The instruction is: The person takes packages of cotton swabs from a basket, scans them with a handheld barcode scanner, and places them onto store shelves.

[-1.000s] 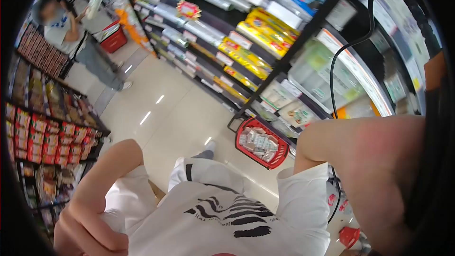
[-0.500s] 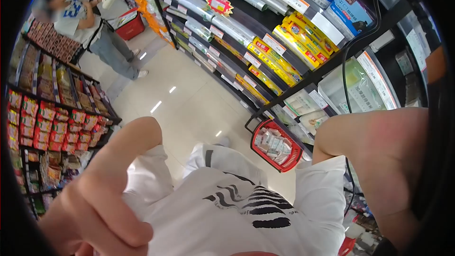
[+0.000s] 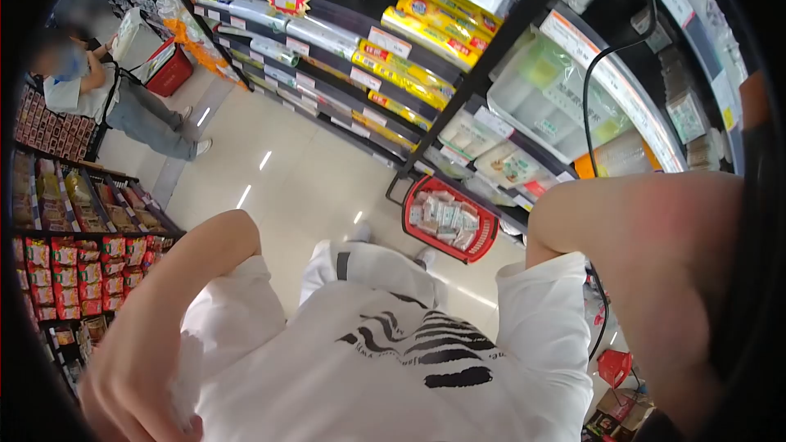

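Note:
My left hand (image 3: 135, 385) is raised close to the camera at the lower left. Its fingers look bent, but they are smeared and partly cut off by the frame's dark edge, and no object shows in them. My right forearm (image 3: 663, 278) comes up bent on the right side, with its hand out of view past the lower edge. Between the arms is my white shirt (image 3: 327, 360) with a black print. Beyond my feet, a red shopping basket (image 3: 490, 239) stands on the floor against the shelf, holding several small white packs (image 3: 446, 219).
Shelves hold yellow boxes (image 3: 434, 20), clear rolls (image 3: 323, 33) and packs of plastic cups (image 3: 544, 90). Red snack packs (image 3: 65, 278) hang at left. Farther up the aisle a person (image 3: 90, 86) stands beside another red basket (image 3: 168, 69). A black cable (image 3: 591, 115) runs down at right.
The view has shifted, so shelves and the other person sit further left. My left hand looks smaller and farther from the camera. The right arm keeps nearly the same bend.

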The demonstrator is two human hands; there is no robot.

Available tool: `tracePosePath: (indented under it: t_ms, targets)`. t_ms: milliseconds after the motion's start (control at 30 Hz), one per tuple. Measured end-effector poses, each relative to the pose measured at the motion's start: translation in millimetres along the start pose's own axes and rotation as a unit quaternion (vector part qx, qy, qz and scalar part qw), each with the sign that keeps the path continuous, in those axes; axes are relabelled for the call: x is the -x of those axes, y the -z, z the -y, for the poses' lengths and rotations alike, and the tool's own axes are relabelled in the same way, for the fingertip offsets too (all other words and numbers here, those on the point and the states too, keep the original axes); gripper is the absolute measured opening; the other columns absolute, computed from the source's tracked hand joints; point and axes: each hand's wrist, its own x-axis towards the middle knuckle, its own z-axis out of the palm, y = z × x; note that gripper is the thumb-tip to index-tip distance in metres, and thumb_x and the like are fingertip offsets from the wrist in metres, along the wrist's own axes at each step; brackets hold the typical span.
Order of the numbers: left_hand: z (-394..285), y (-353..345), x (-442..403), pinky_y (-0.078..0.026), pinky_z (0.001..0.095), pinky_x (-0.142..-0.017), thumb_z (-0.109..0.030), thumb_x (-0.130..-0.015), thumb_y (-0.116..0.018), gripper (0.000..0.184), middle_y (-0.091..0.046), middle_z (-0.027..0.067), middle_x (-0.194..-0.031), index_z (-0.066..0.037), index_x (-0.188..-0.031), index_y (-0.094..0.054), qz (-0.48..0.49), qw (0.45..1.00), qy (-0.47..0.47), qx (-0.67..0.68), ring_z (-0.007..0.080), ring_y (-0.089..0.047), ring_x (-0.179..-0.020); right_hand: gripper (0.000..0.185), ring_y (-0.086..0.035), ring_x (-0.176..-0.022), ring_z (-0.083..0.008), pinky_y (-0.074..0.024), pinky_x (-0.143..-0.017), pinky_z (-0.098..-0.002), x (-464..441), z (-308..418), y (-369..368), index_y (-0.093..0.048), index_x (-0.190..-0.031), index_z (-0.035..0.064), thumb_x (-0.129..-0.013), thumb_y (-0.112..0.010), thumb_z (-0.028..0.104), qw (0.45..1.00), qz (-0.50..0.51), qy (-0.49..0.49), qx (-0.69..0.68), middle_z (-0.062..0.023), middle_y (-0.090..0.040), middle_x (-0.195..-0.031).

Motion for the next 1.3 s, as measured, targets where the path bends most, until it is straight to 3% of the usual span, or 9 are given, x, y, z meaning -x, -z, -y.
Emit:
tracePosePath:
  t_ms: [233,433,767,833,867,900,1033,1233,1300]
  targets:
    - [50.2,-29.5,-2.2,-0.023,0.0161,-0.034,-0.036,-0.089,-0.048,0.038,-0.056,0.0031,-0.126,-0.011,-0.116,-0.061,-0.147,0.985,0.088,-0.019,0.0016,-0.035,-0.038,0.03,-0.05,-0.072,-0.0151,-0.0408,-0.064,-0.0298,9.9,34.0,36.4,-0.05,-0.105,0.0143,-0.08,-0.067,0.011,1.0,-0.001,-0.017,0.006,-0.0007,-0.05,-0.082]
    - [70.9,-50.5,-6.5,-0.018,0.0161,-0.032,-0.041,-0.089,-0.049,0.045,-0.06,0.0077,-0.121,-0.009,-0.119,-0.059,-0.054,0.994,0.05,-0.076,0.0015,-0.033,-0.035,0.029,-0.05,-0.071,-0.0147,-0.0409,-0.064,-0.0295,16.4,47.8,54.6,-0.05,-0.104,0.0146,-0.081,-0.067,0.011,1.0,-0.012,-0.02,-0.005,-0.0002,-0.05,-0.081]
    - [59.4,-53.5,-9.0,-0.047,0.0313,-0.042,-0.011,-0.08,-0.061,0.009,-0.056,0.0105,-0.059,-0.004,-0.077,-0.057,0.035,0.992,0.103,0.068,0.021,-0.056,-0.046,0.028,-0.049,-0.071,-0.0142,-0.041,-0.064,-0.029,17.2,40.6,71.0,-0.05,-0.103,0.0151,-0.081,-0.067,0.01,0.999,-0.022,0.004,-0.023,0.0005,-0.049,-0.08]
    - [76.3,-57.4,-12.8,-0.042,0.0233,-0.047,-0.043,-0.089,-0.048,0.041,-0.057,0.0091,-0.123,-0.014,-0.117,-0.061,0.002,0.99,0.11,-0.091,0.0101,-0.056,-0.06,0.028,-0.049,-0.071,-0.0141,-0.0411,-0.064,-0.0289,20.4,32.2,67.3,-0.05,-0.103,0.0152,-0.081,-0.067,0.01,0.999,-0.037,-0.001,-0.021,0.0006,-0.049,-0.08]
    - [64.7,-55.1,-0.3,-0.046,0.0318,-0.041,-0.009,-0.081,-0.059,0.007,-0.062,0.0129,-0.073,-0.004,-0.085,-0.061,-0.031,0.995,0.057,0.077,0.0203,-0.057,-0.049,0.028,-0.049,-0.07,-0.014,-0.0411,-0.064,-0.0289,25.1,29.5,64.7,-0.05,-0.103,0.0153,-0.081,-0.067,0.01,0.999,-0.052,-0.004,-0.017,0.0007,-0.049,-0.08]
    - [54.6,-52.2,14.3,-0.046,0.0318,-0.041,-0.009,-0.081,-0.059,0.007,-0.062,0.0129,-0.073,-0.004,-0.085,-0.061,-0.021,0.995,0.057,0.076,0.0203,-0.057,-0.049,0.028,-0.049,-0.07,-0.014,-0.0411,-0.064,-0.0289,29.6,29.5,61.1,-0.05,-0.103,0.0153,-0.081,-0.067,0.01,0.997,-0.07,-0.009,-0.012,0.0007,-0.049,-0.08]
    - [59.0,-23.0,74.7,-0.036,0.027,-0.052,-0.046,-0.092,-0.037,0.054,-0.048,0.0082,-0.066,-0.001,-0.119,-0.051,-0.443,0.802,0.397,0.045,0.0165,-0.038,-0.053,0.028,-0.049,-0.07,-0.0138,-0.0412,-0.064,-0.0287,88.2,38.0,29.3,-0.05,-0.103,0.0155,-0.081,-0.067,0.01,0.965,-0.221,-0.137,0.04,0.001,-0.049,-0.079]
    - [118.2,2.1,239.7,-0.039,0.0396,-0.096,-0.031,-0.089,-0.024,0.055,-0.055,0.0158,-0.117,0.006,-0.124,-0.043,-0.752,0.565,0.339,0.013,0.0276,-0.052,-0.11,0.01,-0.052,-0.072,-0.009,-0.0428,-0.067,-0.0242,239.0,69.8,-40.9,-0.057,-0.091,0.0041,-0.082,-0.062,0.004,0.655,-0.323,-0.683,-0.009,-0.0012,-0.056,-0.08]
    - [118.3,-6.9,257.8,-0.032,0.0395,-0.105,-0.025,-0.09,-0.024,0.05,-0.049,0.0176,-0.129,0.005,-0.126,-0.04,-0.74,0.562,0.366,0.042,0.0277,-0.046,-0.121,0.016,-0.051,-0.073,-0.0074,-0.0418,-0.068,-0.0229,265.3,84.0,-50.9,-0.057,-0.096,0.0042,-0.082,-0.064,0.006,0.622,-0.333,-0.708,-0.028,0.0002,-0.056,-0.083]
